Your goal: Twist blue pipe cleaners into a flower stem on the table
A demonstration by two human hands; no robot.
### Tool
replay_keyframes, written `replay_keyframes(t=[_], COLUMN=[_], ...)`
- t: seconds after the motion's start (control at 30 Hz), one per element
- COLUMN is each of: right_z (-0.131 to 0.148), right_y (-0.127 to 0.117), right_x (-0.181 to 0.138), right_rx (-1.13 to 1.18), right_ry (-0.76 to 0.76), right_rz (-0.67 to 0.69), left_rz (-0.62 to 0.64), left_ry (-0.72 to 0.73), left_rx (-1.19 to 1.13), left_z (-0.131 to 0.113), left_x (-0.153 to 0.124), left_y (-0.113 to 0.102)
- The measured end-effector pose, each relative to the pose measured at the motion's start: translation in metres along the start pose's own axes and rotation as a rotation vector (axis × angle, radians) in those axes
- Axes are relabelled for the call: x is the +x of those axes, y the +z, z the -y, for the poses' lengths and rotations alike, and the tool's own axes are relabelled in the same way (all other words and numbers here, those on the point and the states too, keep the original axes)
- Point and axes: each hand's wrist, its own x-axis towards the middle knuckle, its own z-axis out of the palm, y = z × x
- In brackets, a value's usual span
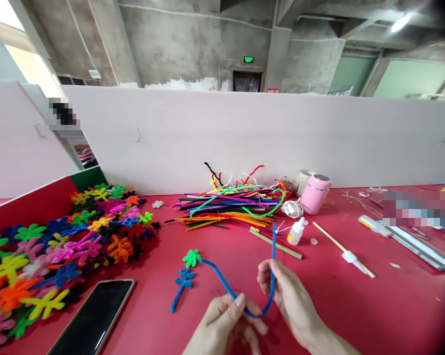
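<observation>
Both my hands pinch one blue pipe cleaner (222,283) low in the middle of the red table (355,305). My left hand (225,323) grips the bottom of its U-shaped bend. My right hand (289,301) holds the upright end, which rises to about the glue bottle. The other end runs left to a small green pipe-cleaner flower (191,258). A blue pipe-cleaner flower with a stem (182,286) lies just left of my hands.
A big heap of coloured pipe-cleaner flowers (59,251) fills the left side. A black phone (94,318) lies at the front left. Straight pipe cleaners (229,204) are piled at the back, beside a pink container (314,194), a glue bottle (296,231) and a wooden stick (340,246).
</observation>
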Motion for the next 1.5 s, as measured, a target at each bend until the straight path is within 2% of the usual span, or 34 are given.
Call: replay_keyframes(t=[0.13, 0.23, 0.37, 0.6, 0.77, 0.9, 0.97, 1.03, 1.1, 1.17, 1.2, 1.23, 1.27, 1.33, 1.43, 1.5], right_z=[0.008, 0.009, 0.005, 0.011, 0.006, 0.002, 0.006, 0.012, 0.018, 0.021, 0.022, 0.022, 0.022, 0.023, 0.030, 0.036], right_y=[0.007, 0.011, 0.013, 0.014, 0.011, 0.009, 0.006, 0.003, -0.001, -0.005, -0.006, -0.007, -0.008, -0.007, -0.003, -0.002], right_x=[-0.016, -0.027, -0.032, -0.028, -0.032, -0.031, -0.027, -0.020, -0.013, -0.009, -0.009, -0.009, -0.010, -0.014, -0.020, -0.020], right_rx=[-0.275, -0.377, -0.437, -0.378, -0.408, -0.434, -0.452, -0.492, -0.575, -0.728, -0.836, -0.953, -1.061, -1.209, -1.282, -1.250], right_ry=[0.001, 0.045, 0.065, -0.032, -0.025, 0.066, -0.017, -0.126, -0.124, -0.132, -0.163, -0.207, -0.260, -0.349, -0.429, -0.436], right_rz=[0.214, 0.218, 0.190, 0.416, 0.404, 0.278, 0.228, 0.205, 0.227, 0.303, 0.338, 0.371, 0.401, 0.438, 0.466, 0.475], left_rz=[0.055, 0.084, 0.075, 0.056, 0.063, 0.067, 0.007, -0.146, -0.267, -0.277, -0.337, -0.400, -0.466, -0.477, -0.450, -0.382], left_ry=[-0.175, -0.203, -0.193, -0.205, -0.188, -0.120, -0.033, 0.150, 0.455, 0.854, 1.079, 1.223, 1.267, 1.192, 0.908, 0.701], left_rx=[0.067, 0.137, 0.143, 0.190, 0.217, 0.284, 0.372, 0.605, 1.007, 1.359, 1.465, 1.564, 1.670, 1.870, 2.010, 2.038], left_z=[0.009, 0.011, 0.011, 0.017, 0.019, 0.012, 0.006, 0.001, -0.001, 0.000, 0.001, 0.002, 0.002, -0.001, -0.011, -0.018], left_x=[0.000, 0.000, 0.001, 0.000, 0.001, 0.002, -0.001, -0.005, -0.008, -0.011, -0.011, -0.011, -0.010, -0.009, -0.009, -0.011], left_y=[-0.007, -0.008, -0.003, -0.005, -0.006, 0.002, 0.006, 0.008, 0.009, 0.008, 0.007, 0.007, 0.007, 0.006, 0.006, 0.007])
